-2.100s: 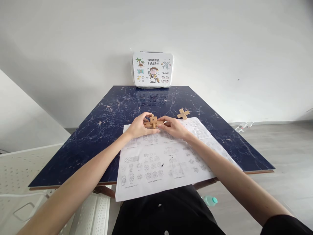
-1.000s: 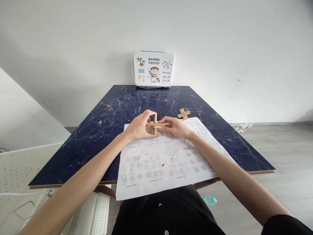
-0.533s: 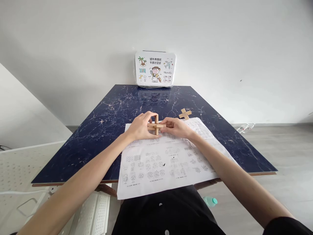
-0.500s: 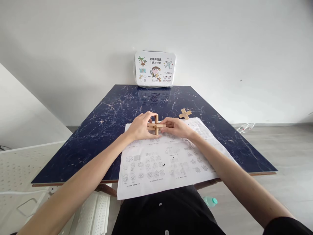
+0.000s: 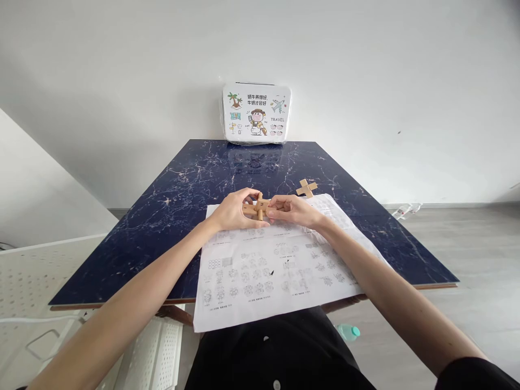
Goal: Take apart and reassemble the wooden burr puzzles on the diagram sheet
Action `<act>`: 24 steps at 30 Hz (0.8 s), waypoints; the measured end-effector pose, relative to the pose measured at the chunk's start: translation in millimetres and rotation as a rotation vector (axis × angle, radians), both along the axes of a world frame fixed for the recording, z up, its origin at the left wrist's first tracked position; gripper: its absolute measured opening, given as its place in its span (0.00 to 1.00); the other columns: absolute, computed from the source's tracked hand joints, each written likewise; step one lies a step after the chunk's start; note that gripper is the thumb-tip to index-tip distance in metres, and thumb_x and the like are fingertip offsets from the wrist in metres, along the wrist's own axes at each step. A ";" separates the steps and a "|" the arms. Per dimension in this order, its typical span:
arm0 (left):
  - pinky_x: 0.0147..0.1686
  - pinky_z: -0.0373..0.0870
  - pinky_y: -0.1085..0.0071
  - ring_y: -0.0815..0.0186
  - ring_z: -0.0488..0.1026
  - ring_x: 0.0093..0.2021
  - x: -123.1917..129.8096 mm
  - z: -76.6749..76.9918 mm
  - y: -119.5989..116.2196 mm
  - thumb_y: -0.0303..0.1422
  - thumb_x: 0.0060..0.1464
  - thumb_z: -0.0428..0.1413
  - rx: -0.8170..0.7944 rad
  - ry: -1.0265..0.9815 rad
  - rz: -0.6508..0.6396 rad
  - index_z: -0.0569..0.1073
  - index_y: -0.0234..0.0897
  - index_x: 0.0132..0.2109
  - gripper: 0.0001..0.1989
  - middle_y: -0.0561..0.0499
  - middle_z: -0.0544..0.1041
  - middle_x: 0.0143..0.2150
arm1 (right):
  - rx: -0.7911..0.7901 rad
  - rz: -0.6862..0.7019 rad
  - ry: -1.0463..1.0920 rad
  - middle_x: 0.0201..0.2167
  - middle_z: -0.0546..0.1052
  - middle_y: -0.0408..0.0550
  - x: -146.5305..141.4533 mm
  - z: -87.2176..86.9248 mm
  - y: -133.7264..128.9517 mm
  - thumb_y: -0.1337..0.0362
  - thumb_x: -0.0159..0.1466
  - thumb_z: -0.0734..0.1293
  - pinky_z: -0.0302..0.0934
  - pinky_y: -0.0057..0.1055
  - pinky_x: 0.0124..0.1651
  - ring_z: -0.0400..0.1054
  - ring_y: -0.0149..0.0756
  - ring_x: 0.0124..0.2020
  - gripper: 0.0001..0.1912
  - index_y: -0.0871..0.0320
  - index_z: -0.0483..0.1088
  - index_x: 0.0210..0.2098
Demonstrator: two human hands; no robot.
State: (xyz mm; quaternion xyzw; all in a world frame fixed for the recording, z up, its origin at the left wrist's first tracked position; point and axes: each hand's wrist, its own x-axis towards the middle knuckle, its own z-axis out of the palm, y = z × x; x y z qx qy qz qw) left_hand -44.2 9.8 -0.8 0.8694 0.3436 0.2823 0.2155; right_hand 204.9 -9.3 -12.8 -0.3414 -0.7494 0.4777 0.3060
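Observation:
Between my two hands is a wooden interlocking puzzle made of crossed light-brown pieces, one face marked with a dark figure like a 2. My left hand curls round its left side, thumb at the near end of the crossing bar and fingers at the far end. My right hand pinches the right-hand end, hiding part of it. Beneath the hands lies a printed instruction sheet with rows of small diagrams. Just beyond the sheet's far right edge sits another cross-shaped wooden puzzle.
The dark blue marbled table carries a white cartoon-printed case at its far edge against the wall. A bottle with a green cap is below the near edge. A white perforated rack stands on the left.
The held puzzle has tilted, so its upright bar now lies lower and the numbered face shows. Both hands keep hold in nearly the same place.

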 end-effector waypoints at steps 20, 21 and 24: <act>0.46 0.75 0.56 0.53 0.78 0.47 0.6 -2.2 1.2 0.51 0.45 0.71 0.012 -0.037 0.075 0.71 0.40 0.53 0.33 0.45 0.79 0.51 | -0.109 -0.056 0.226 0.28 0.74 0.41 -11.1 -2.7 -4.7 0.49 0.66 0.75 0.51 0.31 0.26 0.59 0.29 0.23 0.18 0.55 0.74 0.43; 0.47 0.76 0.56 0.53 0.78 0.48 1.0 -2.4 0.6 0.51 0.45 0.72 0.025 -0.052 0.075 0.71 0.40 0.54 0.35 0.44 0.79 0.52 | -0.108 -0.056 0.240 0.28 0.74 0.41 -11.6 -2.9 -4.5 0.49 0.66 0.75 0.52 0.31 0.26 0.58 0.29 0.23 0.18 0.56 0.74 0.43; 0.48 0.77 0.55 0.52 0.77 0.52 2.0 -2.5 -1.8 0.50 0.44 0.73 0.067 -0.128 0.042 0.67 0.41 0.60 0.40 0.42 0.76 0.57 | -0.086 -0.063 0.264 0.29 0.73 0.41 -12.4 -5.5 -2.4 0.49 0.66 0.75 0.53 0.31 0.27 0.58 0.28 0.24 0.18 0.56 0.74 0.46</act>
